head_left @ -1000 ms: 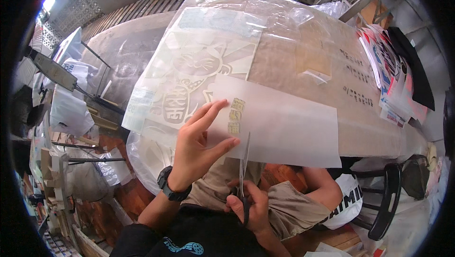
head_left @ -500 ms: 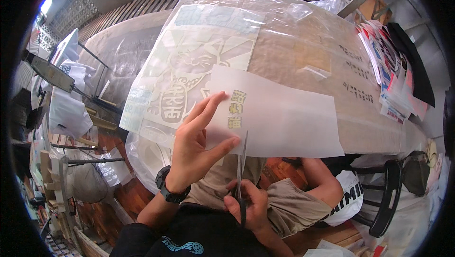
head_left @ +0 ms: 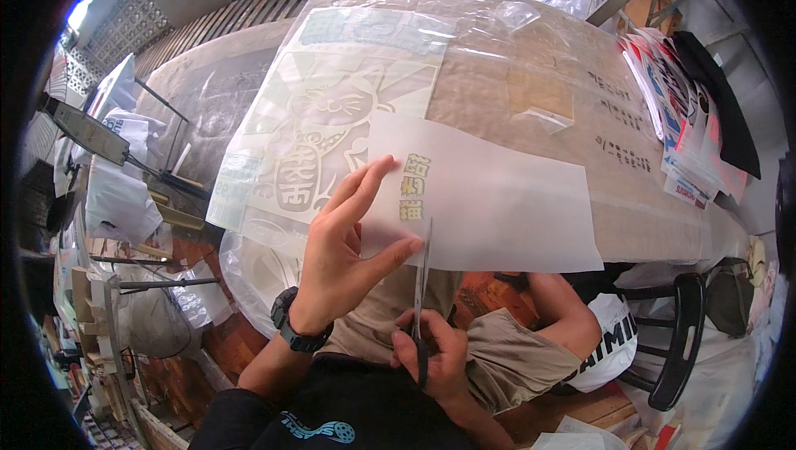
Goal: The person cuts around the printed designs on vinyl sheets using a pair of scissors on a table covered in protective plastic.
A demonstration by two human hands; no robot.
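A white sheet [head_left: 506,201] with a small printed patch of yellow and dark characters [head_left: 413,188] is held up over the near side of the table. My left hand [head_left: 347,230] grips its left part, fingers on the upper side and thumb near the lower edge. In my right hand [head_left: 435,352] is a pair of scissors [head_left: 422,288], blades pointing away from me. The blades meet the sheet's lower edge just right of the thumb, their tips beside the print. Whether they are parted is hard to see.
A large pale sheet with a cat design [head_left: 332,114] lies on the plastic-covered table [head_left: 489,60]. Printed sheets [head_left: 663,110] are stacked at the right edge. A black chair [head_left: 684,342] stands at lower right, a wire rack [head_left: 170,284] at left.
The scissors have moved slightly farther up into the sheet, their tips now alongside the print. My left hand keeps its grip on the sheet, and the view has shifted a little.
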